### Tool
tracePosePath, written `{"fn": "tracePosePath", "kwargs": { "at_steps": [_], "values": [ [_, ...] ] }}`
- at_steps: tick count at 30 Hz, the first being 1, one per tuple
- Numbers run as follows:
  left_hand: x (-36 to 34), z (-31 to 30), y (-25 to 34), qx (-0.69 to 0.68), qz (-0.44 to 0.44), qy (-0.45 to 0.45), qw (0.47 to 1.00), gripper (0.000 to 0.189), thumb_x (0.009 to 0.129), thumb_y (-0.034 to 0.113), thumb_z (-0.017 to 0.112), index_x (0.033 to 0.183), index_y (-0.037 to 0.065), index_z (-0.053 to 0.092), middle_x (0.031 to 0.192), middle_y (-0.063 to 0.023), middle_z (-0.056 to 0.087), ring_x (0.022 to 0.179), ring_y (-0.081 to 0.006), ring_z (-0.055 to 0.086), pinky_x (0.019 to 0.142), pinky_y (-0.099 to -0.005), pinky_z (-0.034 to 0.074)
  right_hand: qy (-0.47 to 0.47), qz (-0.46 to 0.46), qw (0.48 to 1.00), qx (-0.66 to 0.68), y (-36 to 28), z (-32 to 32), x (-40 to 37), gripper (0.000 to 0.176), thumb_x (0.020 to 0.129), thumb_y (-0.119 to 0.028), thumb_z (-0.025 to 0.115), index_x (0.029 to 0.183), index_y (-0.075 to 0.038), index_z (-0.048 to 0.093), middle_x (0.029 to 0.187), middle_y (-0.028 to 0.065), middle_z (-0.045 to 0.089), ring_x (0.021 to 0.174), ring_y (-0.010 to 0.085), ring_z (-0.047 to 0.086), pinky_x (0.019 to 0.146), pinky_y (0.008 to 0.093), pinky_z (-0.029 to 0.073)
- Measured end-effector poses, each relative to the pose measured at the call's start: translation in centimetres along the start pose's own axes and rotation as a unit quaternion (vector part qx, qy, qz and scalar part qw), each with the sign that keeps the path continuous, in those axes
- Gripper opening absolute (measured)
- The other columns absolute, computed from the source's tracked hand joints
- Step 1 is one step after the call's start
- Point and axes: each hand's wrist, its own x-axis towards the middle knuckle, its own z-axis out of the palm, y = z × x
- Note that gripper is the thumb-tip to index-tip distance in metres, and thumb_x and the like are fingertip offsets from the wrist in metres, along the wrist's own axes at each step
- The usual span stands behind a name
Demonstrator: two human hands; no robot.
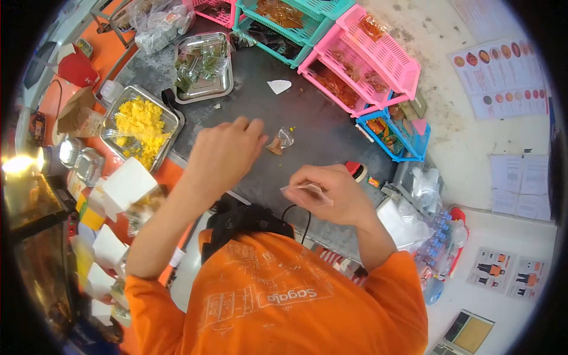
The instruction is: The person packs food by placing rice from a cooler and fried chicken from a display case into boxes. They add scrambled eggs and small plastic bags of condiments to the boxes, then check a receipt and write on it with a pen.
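My right hand (334, 192) is closed around a small clear plastic bag (310, 194), its mouth turned up and slightly parted. Over the worktop (251, 106), my left hand (228, 154) has its fingers curled inward and its fingertips tucked under; I cannot tell what they hold. Just beyond those fingers lies a small clear packet (280, 142) with something brown inside. To the left sits a metal tray (176, 121) heaped with yellow crumbled food (141, 127). A second metal tray (228, 86), farther back, carries several clear packets of green pieces (204, 62).
Pink baskets (361, 65), a teal basket (296, 29) and a blue basket (402, 133) of packets line the far edge. A white scrap (279, 86) lies mid-worktop. A red-and-black round object (356, 171) is beside my right hand. White open boxes (127, 183) stand left.
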Motion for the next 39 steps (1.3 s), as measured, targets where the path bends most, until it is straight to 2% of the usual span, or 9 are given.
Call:
{"fn": "tracePosePath", "kwargs": {
  "at_steps": [2,4,6,8,16,18,24,27,39],
  "values": [
    [-0.5,3.4,0.6,0.029,0.053,-0.133,0.989,0.014,0.084,0.021,0.065,0.093,0.011,0.064,0.081,-0.0063,0.067,0.075,-0.0237,0.070,0.055,-0.0371,0.052,-0.039,0.038,0.989,-0.135,-1.9,-0.7,-0.1,0.021,0.083,-0.019,0.076,0.081,-0.003,0.063,0.064,0.0087,0.061,0.054,0.0175,0.058,0.051,0.0283,0.042],
    [-0.1,5.7,2.7,-0.008,0.074,-0.145,0.987,0.015,0.081,0.019,0.066,0.092,0.008,0.066,0.080,-0.0099,0.070,0.078,-0.0242,0.071,0.059,-0.0367,0.054,-0.046,0.012,0.975,-0.218,-3.1,-0.9,0.0,0.023,0.083,-0.021,0.077,0.080,-0.004,0.062,0.061,0.0087,0.059,0.052,0.0190,0.057,0.049,0.0289,0.041],
    [0.1,6.6,4.6,-0.021,0.106,-0.111,0.988,0.007,0.078,0.016,0.068,0.073,0.016,0.071,0.077,-0.0022,0.071,0.074,-0.0190,0.071,0.057,-0.0322,0.050,-0.053,-0.016,0.955,-0.290,-3.8,-0.9,0.2,0.026,0.082,-0.023,0.078,0.078,-0.004,0.061,0.058,0.0087,0.056,0.050,0.0204,0.055,0.048,0.0294,0.040],
    [0.5,5.9,5.6,-0.032,0.105,-0.122,0.986,0.005,0.078,0.017,0.069,0.073,0.017,0.071,0.076,-0.0015,0.071,0.076,-0.0188,0.071,0.059,-0.0317,0.049,-0.034,-0.019,0.945,-0.325,-4.2,-1.1,0.2,0.028,0.082,-0.025,0.078,0.075,-0.005,0.060,0.055,0.0089,0.051,0.046,0.0227,0.051,0.046,0.0306,0.038],
    [0.3,3.1,6.5,-0.053,0.117,-0.135,0.983,0.004,0.077,0.017,0.071,0.073,0.018,0.071,0.075,0.0000,0.069,0.078,-0.0178,0.070,0.062,-0.0312,0.046,-0.028,-0.004,0.938,-0.344,-5.0,-1.7,0.3,0.034,0.083,-0.028,0.078,0.069,-0.004,0.058,0.051,0.0088,0.047,0.043,0.0208,0.045,0.044,0.0307,0.034],
    [0.2,3.0,6.3,-0.060,0.128,-0.123,0.982,0.008,0.079,0.018,0.064,0.079,0.010,0.064,0.077,-0.0083,0.068,0.073,-0.0220,0.069,0.069,-0.0354,0.051,-0.023,-0.006,0.936,-0.350,-5.1,-1.9,0.3,0.035,0.083,-0.028,0.077,0.068,-0.004,0.058,0.051,0.0087,0.047,0.043,0.0203,0.044,0.043,0.0305,0.034],
    [0.1,2.9,6.1,-0.090,0.143,-0.075,0.983,0.009,0.080,0.018,0.062,0.079,0.009,0.062,0.074,-0.0086,0.066,0.072,-0.0240,0.069,0.072,-0.0368,0.051,-0.024,-0.006,0.938,-0.345,-5.5,-2.1,0.2,0.033,0.084,-0.026,0.077,0.069,-0.004,0.058,0.050,0.0074,0.048,0.042,0.0184,0.044,0.043,0.0301,0.033],
    [0.1,2.5,6.1,-0.105,0.131,-0.045,0.985,0.008,0.077,0.017,0.068,0.070,0.015,0.067,0.073,-0.0046,0.069,0.075,-0.0212,0.070,0.061,-0.0338,0.048,-0.017,-0.007,0.945,-0.327,-5.4,-2.2,0.1,0.032,0.084,-0.025,0.077,0.069,-0.004,0.058,0.049,0.0072,0.047,0.041,0.0184,0.043,0.043,0.0298,0.033],
    [0.3,1.6,6.2,-0.127,0.142,-0.022,0.981,0.011,0.082,0.019,0.061,0.082,0.009,0.059,0.076,-0.0080,0.065,0.071,-0.0251,0.069,0.065,-0.0362,0.051,-0.021,-0.008,0.945,-0.326,-5.8,-2.9,-0.4,0.029,0.082,-0.023,0.077,0.072,-0.004,0.058,0.052,0.0087,0.052,0.043,0.0224,0.048,0.044,0.0304,0.037]
  ]
}}
